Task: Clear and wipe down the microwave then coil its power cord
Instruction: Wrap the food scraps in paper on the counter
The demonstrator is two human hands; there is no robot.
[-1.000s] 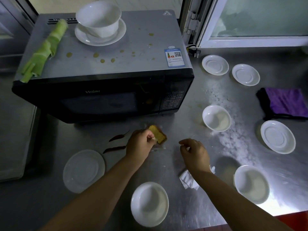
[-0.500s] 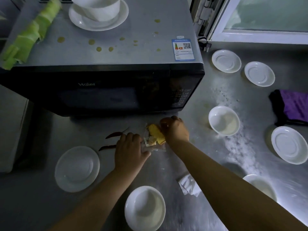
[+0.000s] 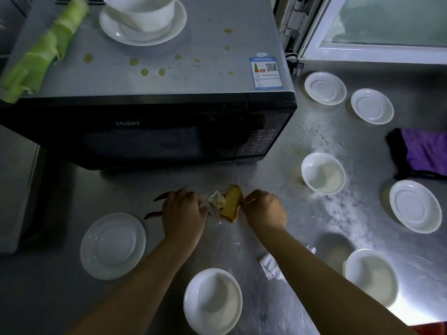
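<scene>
Head view: right hand [image 3: 264, 210] fingers curl, apparently pinching the yellow cake piece [image 3: 232, 205]; left hand [image 3: 183, 213] curls on clear wrapping beside it. Just beyond, the microwave [image 3: 150, 126] stands on the steel counter [image 3: 242, 243] among white dishes.

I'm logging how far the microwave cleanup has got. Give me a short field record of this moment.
microwave top: brown spots, unwiped
on top: bowl on saucer; green vegetable
left hand: at clear wrapper beside the cake
right hand: fingers curled at cake's edge
cake piece: on counter before the microwave
purple cloth: untouched, far right
power cord: not visible
</scene>
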